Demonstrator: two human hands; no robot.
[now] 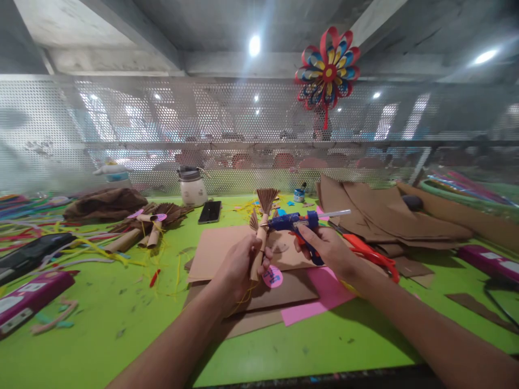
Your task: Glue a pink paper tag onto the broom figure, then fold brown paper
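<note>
My left hand is closed around a rolled brown paper tube, held tilted over the table. A pleated paper fan spreads from the tube's top, and a smaller pleated piece sits at its left side. Below the tube hangs a round pink tag with blue writing. My right hand grips a blue hot glue gun with a clear glue stick sticking out of its back. The gun's nozzle points left and is at the tube, just under the fan; whether it touches is unclear.
Brown sheets and pink paper lie under my hands. Red-handled scissors rest at right, before large brown paper. Finished-looking paper tubes, a phone, a jar and purple power strips stand around.
</note>
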